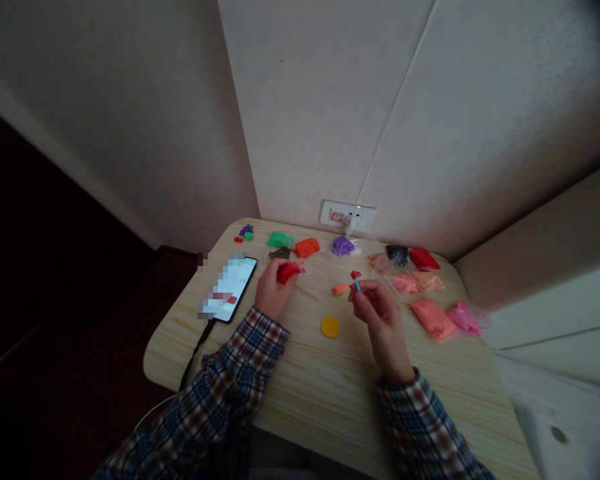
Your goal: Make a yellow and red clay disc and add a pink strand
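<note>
My left hand (273, 293) is closed around a packet of red modelling clay (287, 272), held just over the table. Between the thumb and fingers of my right hand (380, 323) is a thin light-blue stick (357, 285). A small piece of red clay (355, 274) shows at the stick's upper end. Close to my right fingertips lies a small pink and yellow clay piece (341, 289). A flat yellow clay disc (330, 327) rests on the table between my hands.
Clay packets sit along the back: green (280, 239), orange (307, 248) and purple (343, 246). Several more, including a coral packet (434, 319), are at right. A phone (230, 290) with a cable lies left, near small clay shapes (246, 231). A wall socket (349, 216) is behind.
</note>
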The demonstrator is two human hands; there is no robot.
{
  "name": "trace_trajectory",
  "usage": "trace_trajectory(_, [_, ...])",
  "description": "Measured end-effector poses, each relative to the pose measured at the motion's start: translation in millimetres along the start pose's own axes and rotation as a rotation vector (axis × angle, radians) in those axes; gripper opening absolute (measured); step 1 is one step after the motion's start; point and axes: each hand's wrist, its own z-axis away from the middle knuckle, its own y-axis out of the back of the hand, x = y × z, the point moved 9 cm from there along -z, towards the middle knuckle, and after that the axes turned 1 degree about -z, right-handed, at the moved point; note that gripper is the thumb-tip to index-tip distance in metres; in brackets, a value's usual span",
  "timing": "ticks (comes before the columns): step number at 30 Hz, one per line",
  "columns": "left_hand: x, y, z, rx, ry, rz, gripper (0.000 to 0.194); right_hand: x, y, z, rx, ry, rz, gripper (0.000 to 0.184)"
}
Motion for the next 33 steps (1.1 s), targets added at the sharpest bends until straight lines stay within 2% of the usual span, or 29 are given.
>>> trace_trajectory(3, [7, 4.7, 1, 0.031, -0.072, -0.160, 0.022, 1, 2, -3, 0.007, 0.040, 0.130, 0.016])
trace_trajectory(9, [15, -6.8, 7, -0.028, -0.183, -0.396, 0.038, 3, -4, -3, -0.044, 0.100, 0.337, 0.025])
trace_trajectory(16, [25, -7.7, 11, -0.010, -0.238, -0.505, 0.040, 1, -19, 3, -0.133, 0.204, 0.435, 0.028])
trace_trajectory(18, [34, -8.5, 14, -0.021, -0.282, -0.482, 0.040, 2, -23, 5, -0.160, 0.225, 0.446, 0.031])
trace_trajectory(20, [45, -14.3, 18, -0.080, -0.359, -0.432, 0.036, 2, -27, 6, -0.186, 0.240, 0.460, 0.034])
trace_trajectory(23, [56, -31.1, 28, -0.281, -0.451, -0.203, 0.036, 2, -33, 9, -0.228, 0.253, 0.484, 0.037])
trace_trajectory(26, [56, -43.5, 34, -0.436, -0.408, 0.047, 0.041, 1, -38, 11, -0.276, 0.256, 0.507, 0.038])
trace_trajectory(30, [53, -45.8, 31, -0.447, -0.359, 0.126, 0.024, 3, -42, 14, -0.326, 0.259, 0.535, 0.036])
trace_trajectory(33, [50, -44.3, 29, -0.446, -0.333, 0.193, 0.018, 4, -42, 15, -0.333, 0.260, 0.551, 0.035])
